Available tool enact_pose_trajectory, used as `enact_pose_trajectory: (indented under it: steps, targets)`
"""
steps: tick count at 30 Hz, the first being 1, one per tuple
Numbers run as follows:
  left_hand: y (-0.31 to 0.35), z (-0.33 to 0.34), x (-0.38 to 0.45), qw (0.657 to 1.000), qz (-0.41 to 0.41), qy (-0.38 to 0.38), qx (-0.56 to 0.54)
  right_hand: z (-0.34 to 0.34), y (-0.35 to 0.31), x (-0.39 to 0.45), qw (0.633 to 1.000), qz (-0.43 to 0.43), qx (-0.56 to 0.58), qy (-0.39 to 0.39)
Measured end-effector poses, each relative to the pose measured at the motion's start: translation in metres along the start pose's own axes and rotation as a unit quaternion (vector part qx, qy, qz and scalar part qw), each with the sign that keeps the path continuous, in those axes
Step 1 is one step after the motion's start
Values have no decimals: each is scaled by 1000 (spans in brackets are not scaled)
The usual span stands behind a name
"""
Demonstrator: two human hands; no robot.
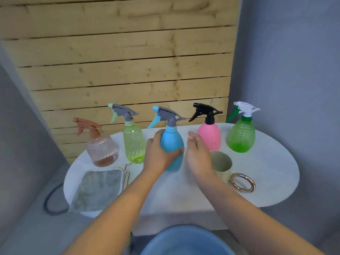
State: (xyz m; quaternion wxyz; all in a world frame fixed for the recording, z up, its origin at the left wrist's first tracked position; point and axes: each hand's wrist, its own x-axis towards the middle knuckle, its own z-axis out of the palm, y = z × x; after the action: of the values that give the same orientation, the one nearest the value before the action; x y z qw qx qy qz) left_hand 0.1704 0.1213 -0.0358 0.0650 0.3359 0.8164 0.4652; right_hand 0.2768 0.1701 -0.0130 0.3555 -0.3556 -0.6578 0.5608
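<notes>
Two bare arms come in from the near edge, and no clothing shows on either of them. The left forearm [117, 205] and the right forearm [244, 207] look broad at the near edge and narrow toward slim wrists farther off. The left hand [161, 153] and the right hand [197, 155] are bare as well. The fingers [191, 137] are slender, and one on the right hand shows a short, pale nail at its far tip. Between the arms at the near edge lies a rounded blue shape [185, 240], slightly blurred. Whether it is worn cloth cannot be told.
</notes>
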Motion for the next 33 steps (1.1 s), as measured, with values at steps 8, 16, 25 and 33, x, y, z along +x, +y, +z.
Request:
enact_pose_trajectory:
  steps: [8,16,25,33]
  targets:
    - [36,-47,-125,994,19,-91,60,-41,-24,-66,997,-6,19,-73]
    - [40,-58,-179,988,-32,-150,-18,-62,-19,-108,991,6,25,-131]
    - [25,-77,-167,944,-60,-272,-175,-55,-14,-101,982,-29,23,-185]
    - [21,-79,-155,920,-60,-303,-240,-51,-13,-94,967,-14,105,-230]
